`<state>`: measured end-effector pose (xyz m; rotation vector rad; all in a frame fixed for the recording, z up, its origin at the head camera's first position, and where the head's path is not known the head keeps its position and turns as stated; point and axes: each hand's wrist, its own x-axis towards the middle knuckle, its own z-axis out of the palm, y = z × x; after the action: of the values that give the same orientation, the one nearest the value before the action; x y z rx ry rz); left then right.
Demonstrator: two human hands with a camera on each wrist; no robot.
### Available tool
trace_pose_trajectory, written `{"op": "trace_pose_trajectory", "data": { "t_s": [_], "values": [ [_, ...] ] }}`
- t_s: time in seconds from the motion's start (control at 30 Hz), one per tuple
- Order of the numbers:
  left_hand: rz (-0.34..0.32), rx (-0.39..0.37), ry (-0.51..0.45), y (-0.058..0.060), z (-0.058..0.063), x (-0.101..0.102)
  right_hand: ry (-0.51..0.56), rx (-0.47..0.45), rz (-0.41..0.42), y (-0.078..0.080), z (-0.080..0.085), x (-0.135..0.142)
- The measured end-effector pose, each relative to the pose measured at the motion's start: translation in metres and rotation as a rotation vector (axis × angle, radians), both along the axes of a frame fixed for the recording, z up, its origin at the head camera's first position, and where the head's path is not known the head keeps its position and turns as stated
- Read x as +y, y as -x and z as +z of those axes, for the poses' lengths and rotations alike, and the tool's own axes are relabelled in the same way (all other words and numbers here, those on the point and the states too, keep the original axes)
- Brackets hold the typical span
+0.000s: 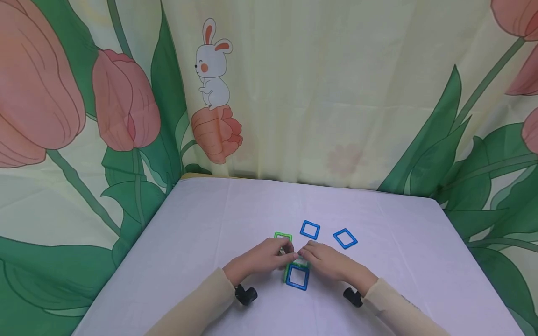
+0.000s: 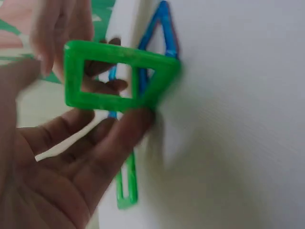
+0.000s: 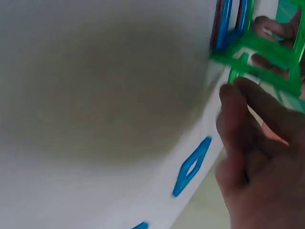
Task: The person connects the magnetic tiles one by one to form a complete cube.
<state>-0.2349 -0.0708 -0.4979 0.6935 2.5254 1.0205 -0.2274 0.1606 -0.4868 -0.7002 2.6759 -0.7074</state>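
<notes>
Both hands meet around a small build of square magnetic tile frames, near the table's front. A green magnetic tile [image 2: 102,102] is raised, joined at a slant to other pieces. My left hand [image 1: 269,256] holds it with curled fingers, the fingertips against its edge. With thumb and forefinger close together, my right hand [image 1: 329,263] grips the same build at the green tile's edge; the exact contact is partly hidden. Nearest me, a blue magnetic tile [image 1: 297,288] forms part of the build. Behind my left hand, another green tile [image 1: 283,234] is partly covered.
Beyond my right hand lie two separate blue tiles, one nearer the middle [image 1: 310,238] and one farther right [image 1: 345,247]. White cloth covers the table [image 1: 189,242]. A curtain [image 1: 315,93] printed with tulips and a rabbit hangs behind.
</notes>
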Motion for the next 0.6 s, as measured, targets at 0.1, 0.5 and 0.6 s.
{"op": "trace_pose_trajectory", "data": {
  "t_s": [0.1, 0.5, 0.6],
  "values": [
    [0.029, 0.044, 0.010, 0.002, 0.003, 0.008, -0.047, 0.113, -0.138, 0.011, -0.003, 0.014],
    [0.064, 0.051, 0.034, 0.005, 0.008, 0.007, -0.262, 0.203, -0.434, 0.027, -0.016, 0.074],
    [0.072, 0.057, 0.055, 0.006, 0.011, 0.006, -0.271, 0.264, -0.417, 0.026, -0.017, 0.076]
  ]
}}
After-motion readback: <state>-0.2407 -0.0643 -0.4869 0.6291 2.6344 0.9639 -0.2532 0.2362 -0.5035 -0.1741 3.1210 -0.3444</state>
